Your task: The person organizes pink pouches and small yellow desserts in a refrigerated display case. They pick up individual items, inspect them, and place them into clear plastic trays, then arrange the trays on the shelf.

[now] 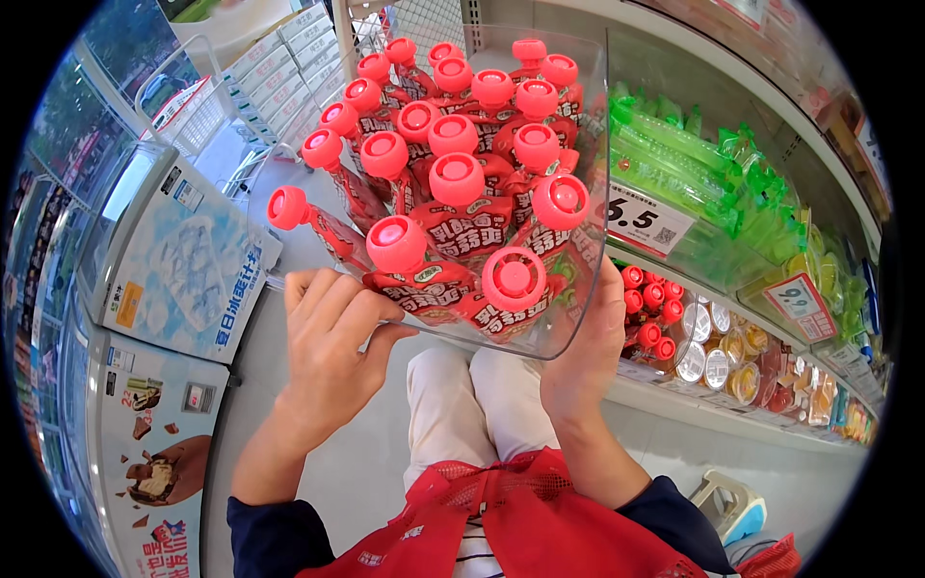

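Note:
In front of me is a clear plastic bin [538, 348] filled with several red spouted drink pouches [426, 290]. Their round pinkish-red caps [457, 178] point upward, most of them leaning. My left hand [334, 343] grips the bin's near left edge, the thumb lying along its lower rim and the fingers curled. My right hand [587, 357] holds the bin's near right corner from outside, its fingers partly hidden behind the wall. One pouch at the far left leans outward beyond the others.
At right, a shelf bin holds green packages [679, 152] behind a price tag [647, 220]. Lower down stand more red-capped pouches [650, 303] and lidded cups [715, 347]. Freezers [184, 260] line the left; stacked white cartons [289, 65] stand beyond. A step stool [726, 502] sits lower right.

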The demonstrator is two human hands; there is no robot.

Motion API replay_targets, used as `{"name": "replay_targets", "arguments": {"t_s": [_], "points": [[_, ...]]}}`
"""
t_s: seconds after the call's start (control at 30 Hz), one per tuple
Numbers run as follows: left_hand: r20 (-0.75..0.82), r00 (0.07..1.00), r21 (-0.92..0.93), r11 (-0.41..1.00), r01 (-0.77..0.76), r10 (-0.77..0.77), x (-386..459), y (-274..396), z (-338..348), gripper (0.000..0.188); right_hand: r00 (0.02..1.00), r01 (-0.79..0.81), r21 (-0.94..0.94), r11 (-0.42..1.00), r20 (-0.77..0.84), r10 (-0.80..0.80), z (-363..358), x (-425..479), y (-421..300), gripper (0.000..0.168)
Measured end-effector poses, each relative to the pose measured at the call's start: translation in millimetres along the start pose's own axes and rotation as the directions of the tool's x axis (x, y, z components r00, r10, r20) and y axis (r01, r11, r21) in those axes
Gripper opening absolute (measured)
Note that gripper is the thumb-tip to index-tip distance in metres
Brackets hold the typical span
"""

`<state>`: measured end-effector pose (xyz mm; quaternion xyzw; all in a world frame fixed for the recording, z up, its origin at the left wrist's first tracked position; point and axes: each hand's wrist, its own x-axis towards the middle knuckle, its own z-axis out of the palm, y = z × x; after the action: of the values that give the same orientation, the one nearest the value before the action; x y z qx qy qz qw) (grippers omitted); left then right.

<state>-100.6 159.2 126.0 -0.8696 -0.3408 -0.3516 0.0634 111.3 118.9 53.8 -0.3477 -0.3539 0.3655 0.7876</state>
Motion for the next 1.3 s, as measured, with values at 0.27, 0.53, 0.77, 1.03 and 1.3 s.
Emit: {"name": "replay_targets", "arguments": {"t_s": [0.27, 0.53, 0.77, 1.03, 1.3], "points": [[0.017, 1.0, -0.004, 1.0, -0.015, 0.015, 7.3, 0.2, -3.6, 0.03, 0.824, -0.516, 0.61, 0.602, 0.161, 0.543, -5.0, -17.4, 14.7, 0.056], [0.045, 0.999, 0.002, 1.0, -0.027, 0.027, 10.3, 1.3, -4.5, 0.027, 0.626, -0.731, 0.68, 0.052, 0.639, 0.447, 12.7, -9.6, 36.1, 0.072], [0.046, 0.996, -0.001, 0.997, -0.078, 0.078, 14.3, -6.1, -4.9, 0.028, 0.619, -0.724, 0.69, 0.008, 0.644, 0.45, 33.1, -3.3, 37.2, 0.073], [-0.003, 0.993, -0.039, 0.993, -0.115, 0.115, 43.1, -24.9, 14.2, 0.029, 0.682, -0.688, 0.717, 0.111, 0.586, 0.438, 33.4, 26.5, 42.5, 0.07], [-0.057, 0.988, -0.018, 0.989, -0.147, 0.146, 82.6, -41.0, 35.2, 0.022, 0.741, -0.661, 0.719, 0.215, 0.579, 0.34, 41.0, 67.6, 44.9, 0.076]]}}
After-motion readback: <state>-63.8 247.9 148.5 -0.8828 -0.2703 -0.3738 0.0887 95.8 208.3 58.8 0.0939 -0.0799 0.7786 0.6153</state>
